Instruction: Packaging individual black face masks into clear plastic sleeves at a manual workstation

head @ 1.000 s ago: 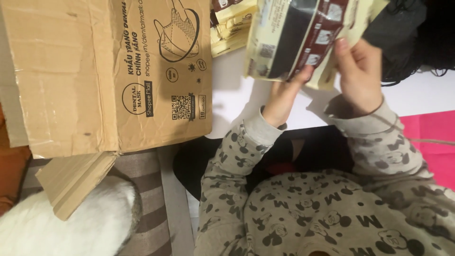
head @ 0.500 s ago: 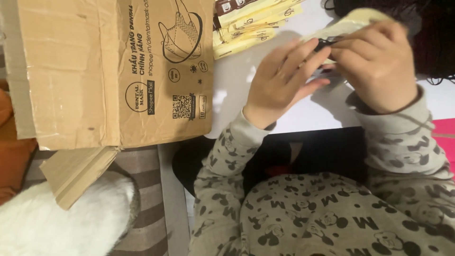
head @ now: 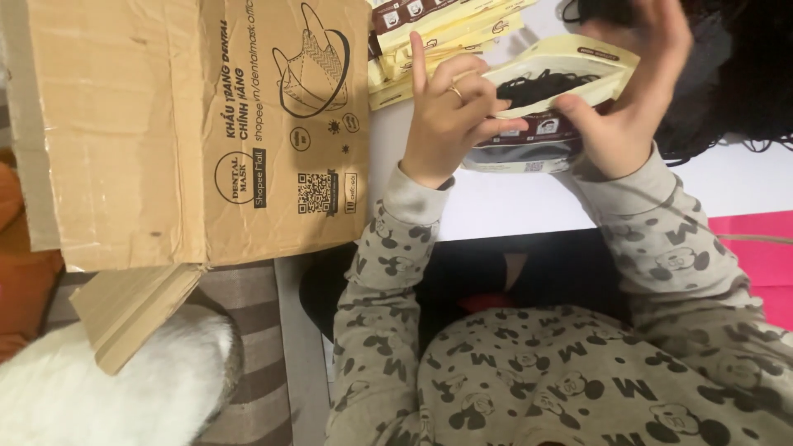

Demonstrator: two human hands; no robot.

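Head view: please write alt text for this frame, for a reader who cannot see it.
Two hands hold a cream pouch with dark contents over a white table: the left hand pinches its left edge, the right hand grips its right side. A large open cardboard box stands at left, with more pouches stacked behind it.

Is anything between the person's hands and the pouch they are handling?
Nothing visible. The left hand and right hand both grip the cream pouch directly, holding its mouth open above the white table.
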